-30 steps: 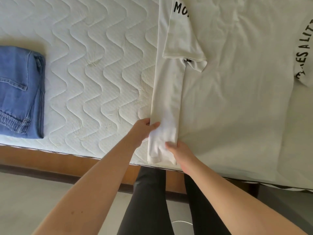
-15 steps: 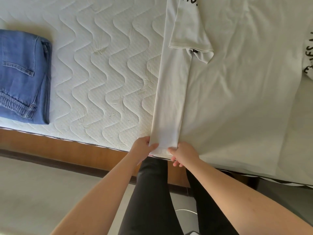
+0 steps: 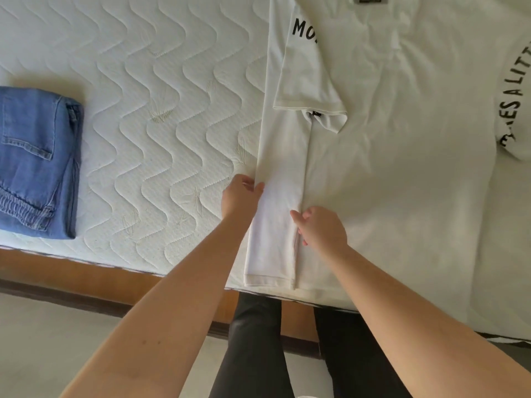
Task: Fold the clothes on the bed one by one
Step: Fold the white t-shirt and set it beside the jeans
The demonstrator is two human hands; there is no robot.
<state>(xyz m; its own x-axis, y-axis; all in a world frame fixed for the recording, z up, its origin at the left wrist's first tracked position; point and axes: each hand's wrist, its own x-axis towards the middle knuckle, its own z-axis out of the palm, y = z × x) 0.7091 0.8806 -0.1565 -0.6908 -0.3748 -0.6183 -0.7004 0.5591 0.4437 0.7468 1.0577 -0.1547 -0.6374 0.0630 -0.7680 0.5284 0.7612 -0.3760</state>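
Note:
A white T-shirt with black lettering lies flat on the bed, its left side and sleeve folded inward into a long strip. My left hand pinches the strip's outer folded edge, thumb on top, a little above the hem. On the strip's inner edge rests my right hand, its fingers curled and its thumb pinching the cloth. The right sleeve still lies spread out at the far right.
Folded blue jeans sit at the left on the quilted white mattress. The wooden bed frame runs along the near edge, with my dark-trousered legs against it and the grey floor to the left.
Both hands slid down to the shirt's hem half a second ago and have now moved back up along the folded strip. The head view has shifted too.

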